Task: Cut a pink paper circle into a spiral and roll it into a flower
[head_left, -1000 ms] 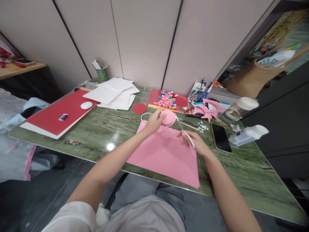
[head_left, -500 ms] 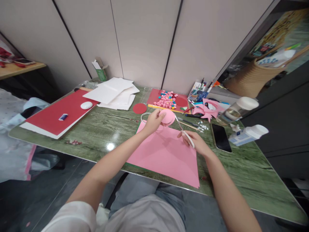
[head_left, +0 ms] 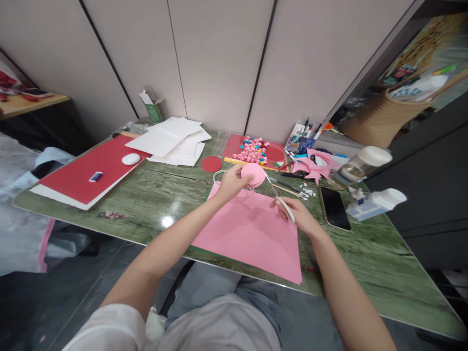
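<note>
Between thumb and fingers, my left hand (head_left: 236, 181) pinches a pink paper circle (head_left: 253, 174) above the table; a second pink layer shows beneath its lower edge. My right hand (head_left: 291, 213) is closed around the white handles of a pair of scissors (head_left: 285, 208). The scissor blades point up and left, reaching the right edge of the circle. Under both hands lies a large sheet of pink paper (head_left: 252, 234). Just left of my left fingers, a clear ring (head_left: 218, 177) rests on the table, partly hidden by the hand.
A red paper disc (head_left: 211, 164) lies behind my left hand, near a heap of small pink balls (head_left: 252, 151). Pink offcuts (head_left: 315, 165), a phone (head_left: 335, 208) and a bottle (head_left: 360, 168) are on the right. White sheets (head_left: 171, 139) and red paper (head_left: 91, 175) cover the left.
The pink circle has turned and shifted slightly in my left hand, so less of the lower layer shows. The scissors stay at its right edge, almost unmoved.
</note>
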`<state>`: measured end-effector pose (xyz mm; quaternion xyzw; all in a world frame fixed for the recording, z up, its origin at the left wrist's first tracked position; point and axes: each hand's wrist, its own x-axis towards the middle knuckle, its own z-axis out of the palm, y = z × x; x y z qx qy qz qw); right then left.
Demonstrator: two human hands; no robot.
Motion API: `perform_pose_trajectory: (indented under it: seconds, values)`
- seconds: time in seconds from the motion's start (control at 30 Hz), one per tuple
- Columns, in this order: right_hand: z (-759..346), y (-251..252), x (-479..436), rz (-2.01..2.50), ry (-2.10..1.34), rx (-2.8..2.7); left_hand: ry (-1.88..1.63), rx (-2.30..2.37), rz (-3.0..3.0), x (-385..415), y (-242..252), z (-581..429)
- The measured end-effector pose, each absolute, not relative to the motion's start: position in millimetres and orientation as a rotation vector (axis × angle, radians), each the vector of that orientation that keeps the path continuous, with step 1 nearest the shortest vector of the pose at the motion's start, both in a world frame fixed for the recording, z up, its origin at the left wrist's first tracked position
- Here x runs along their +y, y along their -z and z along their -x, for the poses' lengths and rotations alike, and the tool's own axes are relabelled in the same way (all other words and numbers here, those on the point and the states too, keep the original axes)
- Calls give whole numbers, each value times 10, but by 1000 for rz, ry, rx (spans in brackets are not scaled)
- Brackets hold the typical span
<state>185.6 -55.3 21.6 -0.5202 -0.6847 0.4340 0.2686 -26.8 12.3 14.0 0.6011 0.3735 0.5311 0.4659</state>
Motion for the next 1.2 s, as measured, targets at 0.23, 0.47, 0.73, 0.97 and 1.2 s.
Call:
perform_pose_trajectory:
  seconds: [0.23, 0.47, 0.73, 0.97, 1.2]
  values:
    - [-1862, -206, -552, 1391, -1172, -1840, -1297, 931, -1502, 143, -125, 262]
    - [-1847, -218, -558, 1381, -1178, -1845, -1296, 931, -1505, 121, -149, 250]
    - [-1846, -194, -550, 1391, -1163, -1845, -1284, 924, -1488, 103, -157, 249]
    - [-1843, -170, -535, 1456, -1095, -1860, -1281, 924, -1431, 100, -156, 236]
    - [-1852, -151, -527, 1471, -1054, -1859, -1257, 896, -1364, 84, -178, 229]
